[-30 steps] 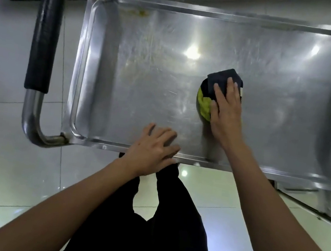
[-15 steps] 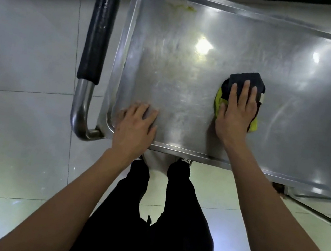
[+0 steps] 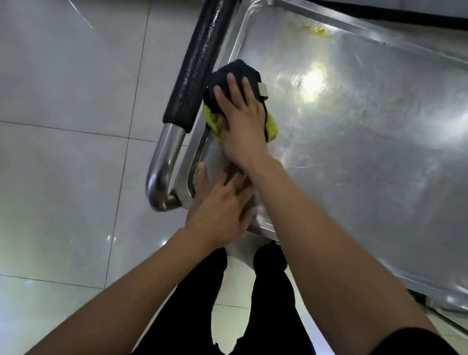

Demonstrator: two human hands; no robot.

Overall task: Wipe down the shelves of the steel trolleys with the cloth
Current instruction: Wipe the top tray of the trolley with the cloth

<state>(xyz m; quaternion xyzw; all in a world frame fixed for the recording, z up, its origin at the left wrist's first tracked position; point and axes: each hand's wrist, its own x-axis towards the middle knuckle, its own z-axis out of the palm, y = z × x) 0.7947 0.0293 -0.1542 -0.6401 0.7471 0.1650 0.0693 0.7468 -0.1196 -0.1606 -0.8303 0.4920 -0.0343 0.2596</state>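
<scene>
Steel fills most of your view: the top shelf (image 3: 383, 158) of the trolley, with your right hand (image 3: 243, 120) pressing the dark and yellow cloth (image 3: 236, 75) flat against it at the shelf's 9 o'clock edge, just beside the padded handle (image 3: 202, 49). The fingers lie straight on the cloth, pushing rather than gripping. Your left hand (image 3: 218, 208) rests spread and relaxed on the 7 o'clock corner of the shelf, holding nothing, apparently to steady the trolley. You look to be mid-wipe on this shelf. A yellow smear (image 3: 312, 30) sits by the rim at about 11 o'clock from the cloth, so the next stroke probably calls for firm pressure carried up along the edge to it. The shelf's 3 o'clock end is cut off, any lower shelves are hidden beneath, and glare makes it hard to judge which parts are clean.
</scene>
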